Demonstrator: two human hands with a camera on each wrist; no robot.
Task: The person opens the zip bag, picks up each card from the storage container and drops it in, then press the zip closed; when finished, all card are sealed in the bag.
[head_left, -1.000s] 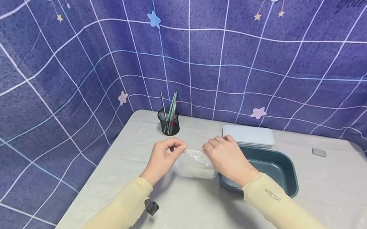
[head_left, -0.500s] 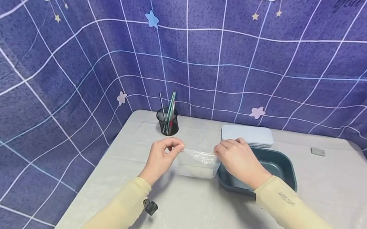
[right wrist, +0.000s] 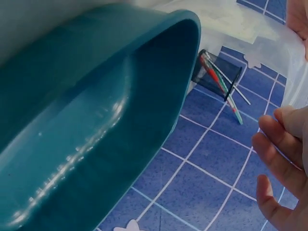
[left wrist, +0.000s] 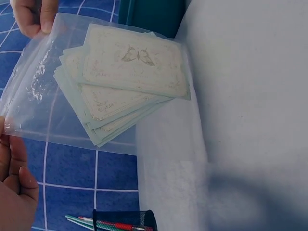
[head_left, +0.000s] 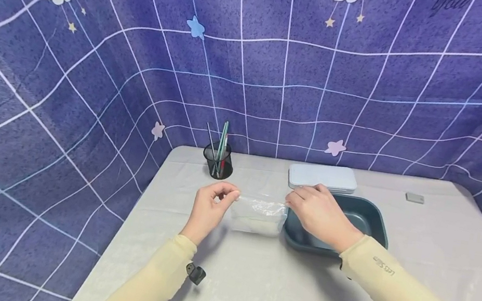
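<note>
just above the table [head_left: 275,293], beside the teal tub [head_left: 367,220], a clear bag [head_left: 259,215] of cards [left wrist: 132,67] hangs stretched between both hands: left hand [head_left: 209,208] and right hand [head_left: 321,213] each pinch a top corner. if either pinch slips on the slick film, the bag would likely tilt and the cards slide out.

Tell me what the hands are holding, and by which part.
Both hold a clear bag of cards: left hand pinches one top corner, right hand the other.
</note>
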